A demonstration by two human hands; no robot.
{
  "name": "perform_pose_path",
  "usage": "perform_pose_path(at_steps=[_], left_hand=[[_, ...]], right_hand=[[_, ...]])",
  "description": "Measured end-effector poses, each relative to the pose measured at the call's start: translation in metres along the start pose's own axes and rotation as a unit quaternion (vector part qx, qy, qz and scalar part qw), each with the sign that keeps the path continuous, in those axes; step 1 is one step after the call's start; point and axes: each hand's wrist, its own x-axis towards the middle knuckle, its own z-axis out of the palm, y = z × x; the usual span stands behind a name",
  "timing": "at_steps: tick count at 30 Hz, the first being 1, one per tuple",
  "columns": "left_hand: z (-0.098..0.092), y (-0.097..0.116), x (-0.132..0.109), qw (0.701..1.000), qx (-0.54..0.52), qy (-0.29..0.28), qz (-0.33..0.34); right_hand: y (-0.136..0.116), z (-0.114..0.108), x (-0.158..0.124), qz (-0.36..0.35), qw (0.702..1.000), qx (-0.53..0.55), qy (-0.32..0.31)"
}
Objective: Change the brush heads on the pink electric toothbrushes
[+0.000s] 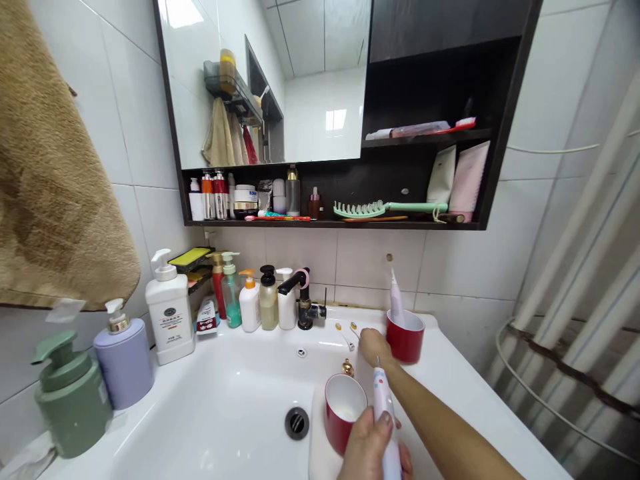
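My left hand [367, 443] is wrapped round the pale electric toothbrush handle [384, 407], whose bare metal shaft points up. Farther back, my right hand [375, 347] is low over the sink's back ledge, its fingers closed at the lower end of a small toothbrush head [354, 326]; the fingertips are partly hidden. Just left of it lies a second toothbrush head [344, 335]. A red cup [338, 427] with a white inside stands beside my left hand. Behind my right wrist, another red cup [406, 341] holds a pale electric toothbrush [396, 300].
The white sink basin [225, 407] has a dark drain [297, 423] and a black faucet [304, 303]. Several pump bottles [250, 307] line the back left. A gold knob-like piece [347, 367] sits behind the near cup. Overhead hangs a dark mirror cabinet [300, 225]; pipes [565, 280] run at right.
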Motion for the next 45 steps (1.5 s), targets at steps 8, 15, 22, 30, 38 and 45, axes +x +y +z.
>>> perform_pose_path(at_steps=[8,15,22,30,38,45], left_hand=[[0.002,-0.007,-0.004,0.999,-0.010,-0.030,-0.012],[0.004,-0.016,-0.010,0.995,0.051,-0.077,-0.024],[0.001,-0.019,-0.008,0.990,0.105,-0.089,-0.025],[0.004,-0.013,-0.011,0.988,0.103,-0.098,-0.051],[0.004,-0.015,-0.011,0.993,0.072,-0.083,-0.051],[0.008,-0.016,-0.012,0.995,0.062,-0.069,-0.038]], right_hand=[[0.023,-0.039,-0.088,-0.037,0.971,0.235,-0.008],[0.042,-0.052,-0.130,0.010,0.757,0.650,-0.067],[0.043,-0.051,-0.126,0.018,0.727,0.682,-0.080],[0.038,-0.050,-0.130,0.021,0.718,0.693,-0.071],[0.041,-0.049,-0.129,0.008,0.715,0.694,-0.083],[0.043,-0.051,-0.130,0.005,0.708,0.698,-0.108]])
